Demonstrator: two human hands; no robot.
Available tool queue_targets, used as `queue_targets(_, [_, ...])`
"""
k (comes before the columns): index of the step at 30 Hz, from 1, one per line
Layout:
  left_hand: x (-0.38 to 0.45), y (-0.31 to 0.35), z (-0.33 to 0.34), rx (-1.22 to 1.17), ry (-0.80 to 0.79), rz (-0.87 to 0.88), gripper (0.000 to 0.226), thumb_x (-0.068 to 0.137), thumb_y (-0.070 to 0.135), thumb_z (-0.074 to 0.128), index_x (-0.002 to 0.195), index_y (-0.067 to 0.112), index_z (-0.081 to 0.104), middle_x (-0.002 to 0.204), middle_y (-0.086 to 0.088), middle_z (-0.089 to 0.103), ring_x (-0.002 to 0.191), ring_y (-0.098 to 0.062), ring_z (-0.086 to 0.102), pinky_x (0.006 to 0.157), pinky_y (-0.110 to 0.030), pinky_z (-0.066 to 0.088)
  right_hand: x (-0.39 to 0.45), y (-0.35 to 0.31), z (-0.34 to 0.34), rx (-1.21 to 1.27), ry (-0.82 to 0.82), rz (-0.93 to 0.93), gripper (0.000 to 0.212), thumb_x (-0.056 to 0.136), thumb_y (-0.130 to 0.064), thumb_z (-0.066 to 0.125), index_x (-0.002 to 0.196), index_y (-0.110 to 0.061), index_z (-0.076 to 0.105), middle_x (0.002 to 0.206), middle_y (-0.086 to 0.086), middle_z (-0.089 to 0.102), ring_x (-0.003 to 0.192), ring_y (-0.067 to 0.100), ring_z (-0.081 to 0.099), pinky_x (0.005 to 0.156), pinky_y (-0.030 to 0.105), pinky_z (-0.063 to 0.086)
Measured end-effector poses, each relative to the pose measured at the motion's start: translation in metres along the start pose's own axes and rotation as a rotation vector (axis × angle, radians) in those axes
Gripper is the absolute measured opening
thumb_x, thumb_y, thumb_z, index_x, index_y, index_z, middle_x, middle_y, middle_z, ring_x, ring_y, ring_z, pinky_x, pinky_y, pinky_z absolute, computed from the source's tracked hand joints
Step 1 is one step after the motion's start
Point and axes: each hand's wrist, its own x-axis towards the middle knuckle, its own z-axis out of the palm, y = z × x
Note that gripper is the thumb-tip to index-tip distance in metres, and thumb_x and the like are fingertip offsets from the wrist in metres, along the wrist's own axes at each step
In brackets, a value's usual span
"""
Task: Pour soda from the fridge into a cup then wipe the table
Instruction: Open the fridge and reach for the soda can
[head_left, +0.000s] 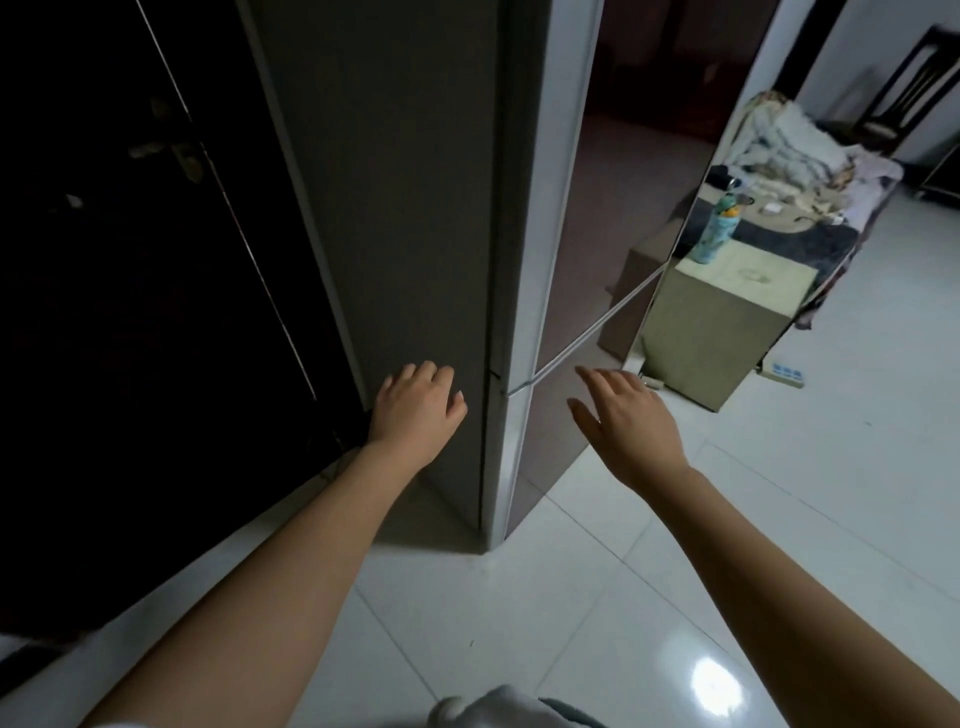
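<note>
A tall grey fridge (395, 208) stands in front of me, seen from its corner, with its glossy brown doors (597, 249) shut on the right face. My left hand (418, 408) is held out before the fridge's grey side panel, fingers loosely bent, holding nothing. My right hand (628, 421) reaches toward the lower part of the door front, fingers spread and straight, just short of the seam between the upper and lower doors. No soda or cup is in view.
A dark door (156, 234) with a handle fills the left. Right of the fridge stands a beige cabinet (722, 312) with a patterned bottle (719, 228) on it, then a cluttered cloth-covered surface (789, 176). A power strip (787, 371) lies on the white tiled floor.
</note>
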Motion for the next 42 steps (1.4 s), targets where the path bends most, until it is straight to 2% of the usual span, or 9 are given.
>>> queue_targets(10, [0.064, 0.006, -0.048, -0.014, 0.158, 0.082, 0.044, 0.097, 0.034, 0.034, 0.135, 0.015, 0.041, 0.134, -0.005, 0.049, 0.123, -0.021, 0.044, 0.100, -0.035, 0.035, 0.061, 0.000, -0.058, -0.042, 0.219, -0.038, 0.052, 0.096, -0.040, 0.039, 0.140, -0.014, 0.033, 0.138, 0.009, 0.048, 0.128, 0.026, 0.041, 0.099, 0.039, 0.040])
queue_targets(15, [0.090, 0.013, -0.069, -0.066, 0.227, 0.105, 0.047, 0.097, 0.034, 0.036, 0.140, 0.016, 0.034, 0.141, -0.004, 0.042, 0.128, -0.020, 0.039, 0.102, -0.034, 0.035, 0.098, -0.003, -0.092, -0.021, 0.307, -0.060, 0.054, 0.096, -0.040, 0.039, 0.142, -0.014, 0.029, 0.141, 0.008, 0.043, 0.129, 0.026, 0.039, 0.099, 0.037, 0.039])
queue_targets(18, [0.105, 0.014, -0.075, -0.069, 0.213, 0.114, 0.055, 0.095, 0.036, 0.043, 0.143, 0.014, 0.028, 0.147, -0.006, 0.033, 0.134, -0.023, 0.033, 0.108, -0.037, 0.030, 0.119, -0.008, -0.109, 0.058, 0.307, -0.052, 0.064, 0.095, -0.044, 0.037, 0.147, -0.016, 0.013, 0.151, 0.008, 0.028, 0.137, 0.025, 0.028, 0.106, 0.037, 0.033])
queue_targets(22, [0.117, 0.013, -0.076, -0.091, 0.184, 0.120, 0.063, 0.093, 0.035, 0.047, 0.145, 0.013, 0.021, 0.151, -0.009, 0.025, 0.139, -0.026, 0.026, 0.114, -0.039, 0.022, 0.141, -0.016, -0.120, 0.225, 0.240, -0.039, 0.085, 0.089, -0.052, 0.043, 0.146, -0.018, -0.011, 0.157, 0.005, -0.003, 0.144, 0.023, 0.008, 0.111, 0.034, 0.022])
queue_targets(26, [0.122, 0.012, -0.068, -0.166, 0.160, 0.122, 0.075, 0.092, 0.040, 0.047, 0.149, 0.022, 0.001, 0.157, -0.005, 0.009, 0.144, -0.024, 0.014, 0.115, -0.039, 0.016, 0.155, -0.028, -0.122, 0.323, 0.239, -0.041, 0.103, 0.083, -0.056, 0.051, 0.143, -0.013, -0.020, 0.155, 0.006, -0.018, 0.144, 0.023, -0.004, 0.112, 0.033, 0.016])
queue_targets(29, [0.128, 0.012, -0.063, -0.107, 0.108, 0.120, 0.075, 0.094, 0.041, 0.043, 0.148, 0.022, -0.005, 0.158, -0.003, 0.001, 0.145, -0.021, 0.007, 0.117, -0.039, 0.011, 0.164, -0.042, -0.119, 0.409, 0.278, 0.004, 0.111, 0.080, -0.052, 0.060, 0.143, -0.012, -0.021, 0.154, 0.007, -0.022, 0.143, 0.024, -0.010, 0.111, 0.034, 0.014])
queue_targets(32, [0.130, 0.010, -0.060, -0.091, 0.108, 0.131, 0.074, 0.093, 0.041, 0.043, 0.149, 0.023, -0.002, 0.158, -0.003, 0.002, 0.145, -0.020, 0.008, 0.117, -0.039, 0.012, 0.169, -0.052, -0.113, 0.482, 0.341, 0.047, 0.114, 0.078, -0.045, 0.066, 0.142, -0.011, -0.022, 0.154, 0.006, -0.022, 0.143, 0.025, -0.013, 0.105, 0.028, 0.009])
queue_targets(36, [0.127, 0.008, -0.056, -0.094, 0.124, 0.153, 0.071, 0.093, 0.040, 0.045, 0.149, 0.024, 0.004, 0.158, -0.003, 0.007, 0.145, -0.020, 0.011, 0.118, -0.040, 0.014, 0.171, -0.054, -0.106, 0.524, 0.417, 0.054, 0.113, 0.077, -0.038, 0.069, 0.144, -0.011, -0.018, 0.155, 0.005, -0.018, 0.143, 0.024, -0.012, 0.097, 0.022, 0.007])
queue_targets(42, [0.121, 0.014, -0.048, -0.105, 0.006, 0.137, 0.070, 0.094, 0.040, 0.041, 0.148, 0.029, -0.003, 0.158, -0.001, 0.002, 0.145, -0.021, 0.007, 0.118, -0.042, 0.014, 0.171, -0.058, -0.104, 0.545, 0.456, 0.060, 0.110, 0.078, -0.028, 0.071, 0.144, -0.009, -0.015, 0.156, 0.007, -0.015, 0.143, 0.024, -0.010, 0.095, 0.019, 0.007])
